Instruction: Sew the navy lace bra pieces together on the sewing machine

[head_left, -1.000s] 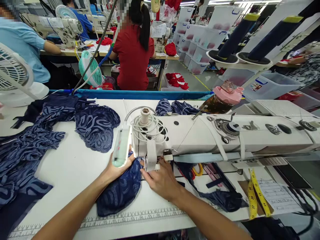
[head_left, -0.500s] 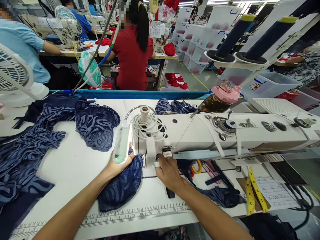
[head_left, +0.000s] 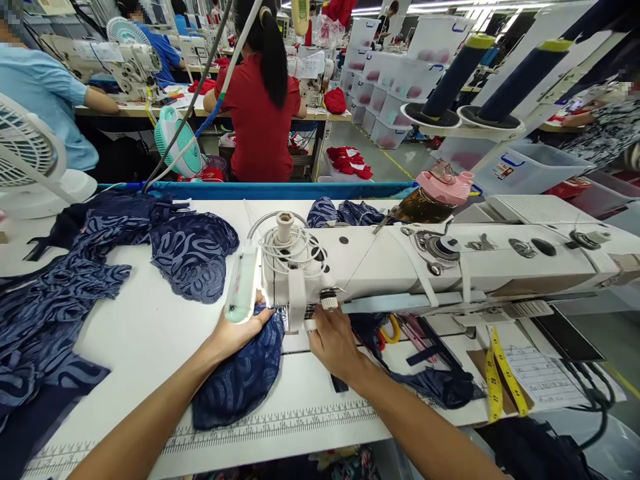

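Under the head of a white sewing machine lies a navy bra cup with a swirl pattern, its upper edge near the presser foot. My left hand pinches that edge on the left side of the needle area, thumb on top of the cloth. To the right of the needle, my right hand is closed with curled fingers. Its fingertips are hidden behind the machine head, so what they grip does not show. More navy bra fabric trails over the table to the right of this hand.
Navy patterned pieces are heaped on the left. Scissors, a yellow tape measure and a written sheet lie at right. A pink-lidded bottle stands behind the machine. Co-workers sit beyond the table.
The whole view has shifted slightly. Both hands keep nearly the same places at the machine, and the cup's lower end sits a little further down and left.
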Available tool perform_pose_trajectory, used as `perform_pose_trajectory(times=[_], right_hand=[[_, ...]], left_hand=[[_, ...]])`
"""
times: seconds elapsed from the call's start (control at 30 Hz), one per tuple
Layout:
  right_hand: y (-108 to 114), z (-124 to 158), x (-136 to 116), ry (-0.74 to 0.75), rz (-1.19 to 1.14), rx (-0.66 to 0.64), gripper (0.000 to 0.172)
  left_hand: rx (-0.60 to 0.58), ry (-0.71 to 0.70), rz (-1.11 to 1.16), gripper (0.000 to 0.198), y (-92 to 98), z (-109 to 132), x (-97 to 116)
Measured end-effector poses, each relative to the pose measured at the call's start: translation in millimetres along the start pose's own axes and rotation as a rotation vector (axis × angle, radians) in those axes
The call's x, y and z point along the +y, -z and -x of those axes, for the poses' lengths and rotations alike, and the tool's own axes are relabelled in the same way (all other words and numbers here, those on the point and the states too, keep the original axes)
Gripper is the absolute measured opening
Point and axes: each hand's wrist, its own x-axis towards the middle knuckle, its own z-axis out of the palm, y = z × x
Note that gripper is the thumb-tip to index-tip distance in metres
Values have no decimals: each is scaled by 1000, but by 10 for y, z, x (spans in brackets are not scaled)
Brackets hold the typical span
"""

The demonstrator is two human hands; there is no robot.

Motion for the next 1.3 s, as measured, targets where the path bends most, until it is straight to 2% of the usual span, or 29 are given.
perform_pose_trajectory(times=[0.13,0.23,0.33,0.43,0.63,0.87,0.97,1.07,1.17,1.23,1.3], right_hand=[[23,6,-50,30,-43,-31,19],[38,31,-89,87,-79,-121,17],[27,75,-117,140,-75,-229,22],[-4,115,-129,132,-38,-292,24],[-26,111,-147,84,-4,-296,24],[-45,83,-140,119,-2,-274,25],[-54,69,-44,155,76,-296,22],[24,34,57,137,192,-306,21],[198,-13,-10,111,194,-273,21],[326,-34,-199,60,-19,-286,19],[422,-45,-461,-73,-417,-377,14]], left_hand=[[13,16,1,28,3,45,51],[26,17,32,27,4,68,54],[14,0,73,25,9,72,50],[2,-26,111,25,13,48,39],[64,-23,93,34,19,-6,-24],[31,21,8,23,-10,-70,32],[33,35,-34,17,58,-70,113],[47,48,-67,14,242,63,202],[48,43,-64,17,421,358,301],[78,41,-1,21,454,589,378],[146,51,120,23,401,795,465]])
